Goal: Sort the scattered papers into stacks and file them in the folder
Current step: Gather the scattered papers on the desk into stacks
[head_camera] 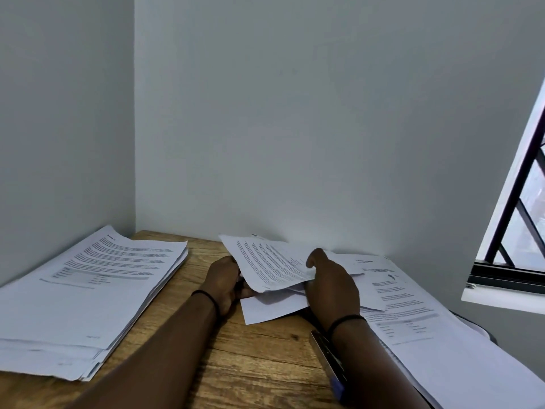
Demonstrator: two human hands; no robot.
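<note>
Wood: grain-patterned worktop, pushed into a corner of grey walls.
Left stack: thick pile of printed papers along the worktop's left edge, long axis running from the near edge toward the far left corner, printed side up.
Right stack: more printed sheets along the right edge, overhanging it, long axis also near-to-far.
Obstacle: dark pen-like object lying on the wood beside the right stack, partly under the right forearm.
Window: barred frame past the right edge.
Loose sheets: small bundle near the far edge at centre, tilted up off the wood, its far end raised toward the wall; a blank sheet lies flat beneath it.
Left hand: fingers curled round the bundle's left edge, gripping it.
Right hand: thumb over the bundle's right edge, fingers hidden under the paper, grasping it.
Wrists: dark band on each.
</note>
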